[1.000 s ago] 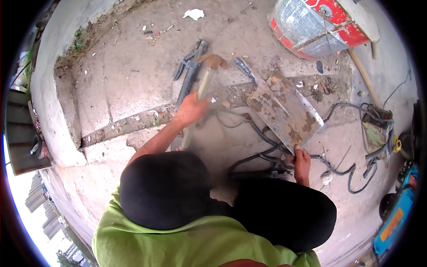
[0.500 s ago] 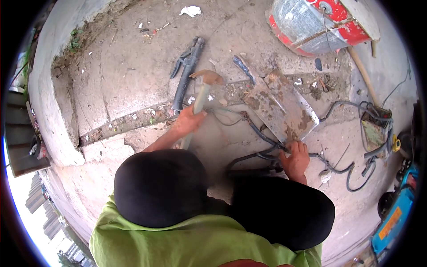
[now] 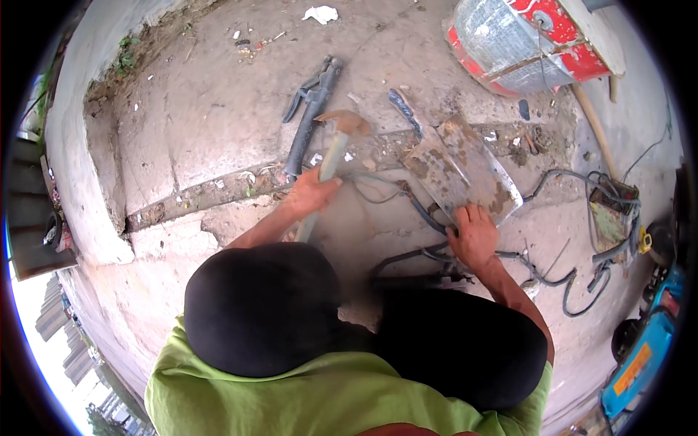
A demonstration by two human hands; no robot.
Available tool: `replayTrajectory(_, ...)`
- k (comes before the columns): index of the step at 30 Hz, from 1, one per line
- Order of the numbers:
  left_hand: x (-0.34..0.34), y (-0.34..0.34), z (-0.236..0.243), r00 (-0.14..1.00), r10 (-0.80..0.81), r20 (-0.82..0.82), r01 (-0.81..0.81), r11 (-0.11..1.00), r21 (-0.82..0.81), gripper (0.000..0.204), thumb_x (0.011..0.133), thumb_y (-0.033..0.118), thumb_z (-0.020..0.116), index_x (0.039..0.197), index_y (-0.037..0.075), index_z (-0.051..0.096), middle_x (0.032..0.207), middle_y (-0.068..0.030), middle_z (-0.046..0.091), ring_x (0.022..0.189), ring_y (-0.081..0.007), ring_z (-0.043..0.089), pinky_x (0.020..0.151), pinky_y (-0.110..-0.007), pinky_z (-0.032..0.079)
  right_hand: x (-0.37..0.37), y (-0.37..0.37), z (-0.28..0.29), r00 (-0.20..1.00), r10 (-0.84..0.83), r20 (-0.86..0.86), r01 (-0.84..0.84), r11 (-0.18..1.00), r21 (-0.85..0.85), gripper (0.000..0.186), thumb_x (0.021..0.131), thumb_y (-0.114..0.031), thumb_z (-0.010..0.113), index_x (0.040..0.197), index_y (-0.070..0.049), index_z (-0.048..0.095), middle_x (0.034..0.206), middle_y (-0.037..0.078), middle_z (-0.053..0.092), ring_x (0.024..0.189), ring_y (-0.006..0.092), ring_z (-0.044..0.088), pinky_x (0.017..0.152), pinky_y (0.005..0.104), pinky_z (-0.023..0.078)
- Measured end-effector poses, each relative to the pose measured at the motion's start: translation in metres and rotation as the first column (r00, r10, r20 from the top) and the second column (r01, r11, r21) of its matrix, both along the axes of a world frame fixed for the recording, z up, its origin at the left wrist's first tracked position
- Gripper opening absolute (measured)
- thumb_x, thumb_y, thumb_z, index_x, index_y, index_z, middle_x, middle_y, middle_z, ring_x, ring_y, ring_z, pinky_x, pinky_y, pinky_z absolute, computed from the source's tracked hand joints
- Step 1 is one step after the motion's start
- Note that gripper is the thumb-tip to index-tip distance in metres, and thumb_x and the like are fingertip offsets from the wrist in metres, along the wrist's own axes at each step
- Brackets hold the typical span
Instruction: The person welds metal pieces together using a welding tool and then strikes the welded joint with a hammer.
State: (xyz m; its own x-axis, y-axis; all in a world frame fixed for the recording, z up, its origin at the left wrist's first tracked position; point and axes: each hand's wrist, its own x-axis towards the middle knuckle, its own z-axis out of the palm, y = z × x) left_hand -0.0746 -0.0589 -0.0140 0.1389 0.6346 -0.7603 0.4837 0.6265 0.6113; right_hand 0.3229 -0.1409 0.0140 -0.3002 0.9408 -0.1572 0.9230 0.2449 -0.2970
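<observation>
A claw hammer with a rusty head and a pale handle stands head-away in my left hand, whose fingers wrap round the handle. Just beyond it a black welding electrode holder lies on the ground. Right of the hammer lies a mud-caked flat metal trowel blade with a short dark-blue handle. My right hand is at the blade's near edge, fingers bent and close together. What they hold, if anything, is hidden under the hand. A dark cable runs up to that hand.
A red-and-silver drum-like container stands far right, beside a wooden pole. Looped cables lie on the right, near a worn clamp-like metal piece and a blue machine. A debris-filled groove crosses the concrete.
My right hand has moved a little away from me and to the left, onto the blade's near edge, and more of its forearm shows. The left hand still grips the hammer.
</observation>
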Motion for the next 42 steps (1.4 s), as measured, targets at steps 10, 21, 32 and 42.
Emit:
replayTrajectory(10, 0.002, -0.002, 0.003, 0.999, 0.031, 0.042, -0.034, 0.996, 0.078, 0.024, 0.101, 0.023, 0.065, 0.097, 0.001, 0.056, 0.067, -0.0040, 0.059, 0.051, -0.0140, 0.056, 0.051, -0.032, 0.048, 0.000, 0.008, -0.017, 0.989, 0.082, 0.121, -0.094, 0.991, 0.097, 0.015, 0.081, -0.014, 0.068, 0.095, -0.013, 0.062, 0.097, 0.008, 0.060, 0.098, 0.0292, 0.064, 0.080, 0.0441, 0.055)
replayTrajectory(21, 0.009, 0.007, 0.024, 0.986, -0.110, -0.128, 0.133, 0.973, 0.189, 0.035, 0.098, 0.030, 0.066, 0.116, 0.001, 0.062, 0.087, -0.0179, 0.071, 0.073, -0.0318, 0.071, 0.074, -0.046, 0.057, 0.004, 0.025, 0.068, 0.972, -0.005, -0.234, 0.050, 0.981, 0.189, 0.029, 0.079, -0.001, 0.074, 0.107, -0.006, 0.072, 0.100, 0.012, 0.067, 0.087, 0.0353, 0.068, 0.074, 0.0435, 0.057)
replayTrajectory(32, 0.047, 0.071, 0.094, 0.883, -0.361, -0.301, 0.469, 0.722, 0.508, 0.029, 0.099, 0.028, 0.068, 0.105, 0.000, 0.059, 0.084, -0.0274, 0.066, 0.086, -0.0507, 0.066, 0.074, -0.052, 0.052, 0.014, 0.023, 0.095, 0.961, -0.005, -0.275, 0.012, 1.000, 0.022, 0.025, 0.081, -0.001, 0.073, 0.106, -0.005, 0.072, 0.097, 0.013, 0.067, 0.085, 0.0375, 0.068, 0.074, 0.0442, 0.057)
replayTrajectory(42, 0.054, 0.080, 0.055, 0.799, -0.423, -0.427, 0.594, 0.667, 0.450, 0.030, 0.100, 0.029, 0.066, 0.110, 0.003, 0.056, 0.085, -0.0277, 0.067, 0.085, -0.0523, 0.065, 0.074, -0.054, 0.051, 0.018, 0.066, 0.105, 0.981, 0.055, -0.187, -0.063, 0.997, -0.039, 0.027, 0.081, -0.004, 0.074, 0.107, -0.007, 0.071, 0.098, 0.011, 0.065, 0.091, 0.0358, 0.069, 0.077, 0.0459, 0.058)
